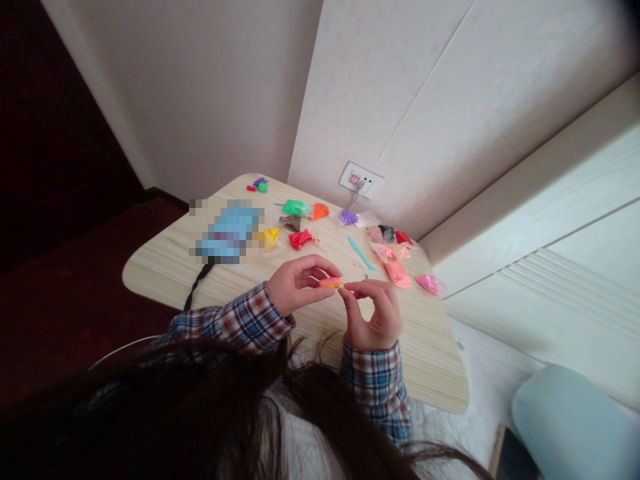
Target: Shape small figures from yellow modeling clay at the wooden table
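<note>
My left hand [303, 283] pinches a small piece of coral-pink modelling clay [329, 283] with yellow along its lower edge. Close beside it, thumb and forefinger of my right hand [373, 310] are pressed together at the piece's right end. Whatever lies between those right fingertips is too small to make out. Both hands are above the near middle of the wooden table [420, 360]. Beyond them lie a packet of red clay [301, 239], a packet of yellow clay [271, 238] and a blue modelling tool [361, 253].
Green [296, 208], orange [320, 211] and purple [348, 217] clay packets line the table's back edge. Several pink packets [398, 273] lie at the right. Small clay pieces [262, 187] sit far left, near a blurred blue object [230, 230] with a black cord [199, 283]. A wall socket [361, 180] is behind.
</note>
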The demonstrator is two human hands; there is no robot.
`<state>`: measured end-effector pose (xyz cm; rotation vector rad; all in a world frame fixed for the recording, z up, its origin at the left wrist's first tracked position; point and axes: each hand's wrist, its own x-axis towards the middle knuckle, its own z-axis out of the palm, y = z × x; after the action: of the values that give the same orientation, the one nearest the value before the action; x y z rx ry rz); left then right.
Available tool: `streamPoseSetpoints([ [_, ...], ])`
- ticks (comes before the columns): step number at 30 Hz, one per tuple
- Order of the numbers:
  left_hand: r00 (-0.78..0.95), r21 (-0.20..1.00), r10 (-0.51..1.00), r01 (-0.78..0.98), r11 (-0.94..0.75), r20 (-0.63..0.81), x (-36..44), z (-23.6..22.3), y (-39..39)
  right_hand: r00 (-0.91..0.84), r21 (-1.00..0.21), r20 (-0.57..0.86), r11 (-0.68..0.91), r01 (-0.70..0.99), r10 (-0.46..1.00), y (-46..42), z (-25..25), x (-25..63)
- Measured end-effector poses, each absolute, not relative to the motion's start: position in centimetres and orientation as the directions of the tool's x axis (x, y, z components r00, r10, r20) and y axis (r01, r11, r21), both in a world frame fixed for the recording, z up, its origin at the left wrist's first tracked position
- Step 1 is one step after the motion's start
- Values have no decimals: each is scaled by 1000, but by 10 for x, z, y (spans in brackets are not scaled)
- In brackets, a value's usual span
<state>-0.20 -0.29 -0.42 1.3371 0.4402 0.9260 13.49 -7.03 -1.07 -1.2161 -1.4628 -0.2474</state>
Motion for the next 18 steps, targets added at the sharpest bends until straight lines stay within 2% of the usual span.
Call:
streamPoseSetpoints([
  [9, 606, 926, 771, -373, 57, 197, -2, -3, -1, 172, -430, 854, 480, 765, 490, -70, -11, 138],
  [18, 608, 945, 785, -312, 97, 121, 0, 2, -4, 137, -376, 870, 457, 806, 474, -72, -8, 133],
])
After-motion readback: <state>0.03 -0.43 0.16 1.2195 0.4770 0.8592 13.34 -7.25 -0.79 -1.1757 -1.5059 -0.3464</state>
